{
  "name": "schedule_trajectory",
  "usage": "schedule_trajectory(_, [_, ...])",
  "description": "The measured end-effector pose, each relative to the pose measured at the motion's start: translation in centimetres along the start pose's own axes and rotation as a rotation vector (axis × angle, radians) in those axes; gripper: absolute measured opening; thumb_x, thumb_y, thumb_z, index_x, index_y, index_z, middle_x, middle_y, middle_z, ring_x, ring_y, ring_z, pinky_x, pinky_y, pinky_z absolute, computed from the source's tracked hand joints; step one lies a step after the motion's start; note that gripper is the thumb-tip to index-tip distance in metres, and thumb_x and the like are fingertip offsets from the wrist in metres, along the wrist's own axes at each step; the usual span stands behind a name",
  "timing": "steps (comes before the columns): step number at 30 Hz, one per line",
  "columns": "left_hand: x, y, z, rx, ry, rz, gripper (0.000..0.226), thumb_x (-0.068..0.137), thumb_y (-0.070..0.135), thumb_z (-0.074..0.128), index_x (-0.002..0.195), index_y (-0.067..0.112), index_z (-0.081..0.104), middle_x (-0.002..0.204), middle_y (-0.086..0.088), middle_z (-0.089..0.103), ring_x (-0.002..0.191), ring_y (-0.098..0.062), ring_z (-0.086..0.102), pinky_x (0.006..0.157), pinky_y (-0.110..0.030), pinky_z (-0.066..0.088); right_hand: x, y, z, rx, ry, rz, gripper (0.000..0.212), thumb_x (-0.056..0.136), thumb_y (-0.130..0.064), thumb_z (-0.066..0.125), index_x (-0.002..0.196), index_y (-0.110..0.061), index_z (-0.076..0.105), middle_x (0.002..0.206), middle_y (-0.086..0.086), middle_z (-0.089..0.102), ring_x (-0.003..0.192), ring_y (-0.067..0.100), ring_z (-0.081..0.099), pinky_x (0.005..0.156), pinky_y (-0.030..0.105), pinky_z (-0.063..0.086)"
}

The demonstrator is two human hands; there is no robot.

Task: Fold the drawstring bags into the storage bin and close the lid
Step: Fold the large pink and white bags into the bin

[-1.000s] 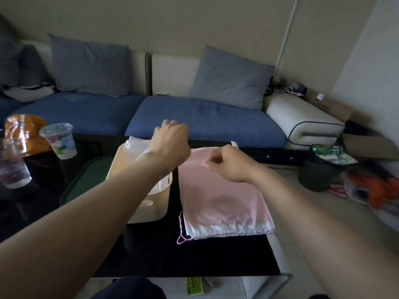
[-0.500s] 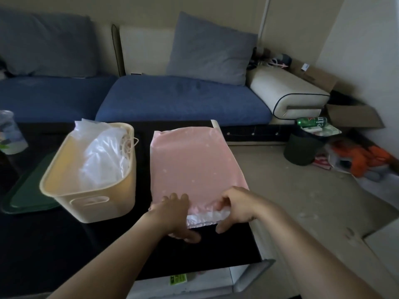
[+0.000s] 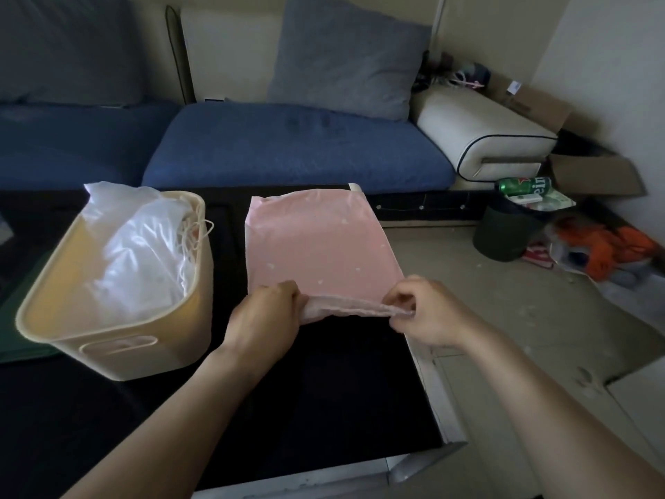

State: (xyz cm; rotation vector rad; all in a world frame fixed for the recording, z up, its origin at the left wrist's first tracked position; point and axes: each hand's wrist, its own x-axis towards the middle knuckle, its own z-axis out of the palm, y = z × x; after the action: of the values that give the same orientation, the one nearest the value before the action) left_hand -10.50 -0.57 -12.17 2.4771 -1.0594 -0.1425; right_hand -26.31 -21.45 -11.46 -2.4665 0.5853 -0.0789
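Observation:
A pink drawstring bag (image 3: 316, 243) lies flat on the black table (image 3: 342, 383). My left hand (image 3: 268, 313) grips its near left corner and my right hand (image 3: 417, 311) pinches its near right corner, and the gathered near edge is lifted off the table between them. To the left stands a cream storage bin (image 3: 118, 349) with white drawstring bags (image 3: 140, 253) piled inside and cords hanging over its rim. A dark green flat piece (image 3: 21, 349), perhaps the lid, lies under the bin's left side.
A blue sofa (image 3: 295, 145) with grey cushions runs behind the table. On the floor to the right are a dark waste bin (image 3: 503, 235) with a green can, a cardboard box (image 3: 593, 174) and orange clutter (image 3: 611, 246). The table's right edge is near my right hand.
Both hands came from the bag's far end to its near edge, took hold of the two near corners and lifted that edge. The view has tilted down and right.

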Motion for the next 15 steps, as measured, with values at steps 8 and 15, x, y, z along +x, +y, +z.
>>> schedule_trajectory(8, [-0.2,-0.8,-1.5,-0.158,-0.032,0.226,0.014,0.090,0.037,0.068,0.092,0.024,0.073,0.080,0.010,0.070,0.074,-0.007,0.066,0.070,-0.037,0.055,-0.8,3.8,-1.8,0.205,0.294,0.122,0.017,0.079,-0.032,0.085,0.086,-0.023,0.073,0.079,-0.006,0.074,0.075,0.014,0.070,0.070,0.032,0.054])
schedule_trajectory(15, [0.1,-1.6,-1.8,-0.120,0.172,0.095,0.031,0.092,0.037,0.066,0.071,0.015,0.059,0.061,0.001,0.060,0.059,-0.018,0.057,0.057,-0.039,0.050,-1.8,5.8,-2.4,0.282,0.126,0.218,0.012,0.083,-0.014,0.081,0.084,-0.015,0.069,0.076,0.002,0.075,0.071,0.021,0.069,0.075,0.044,0.056])
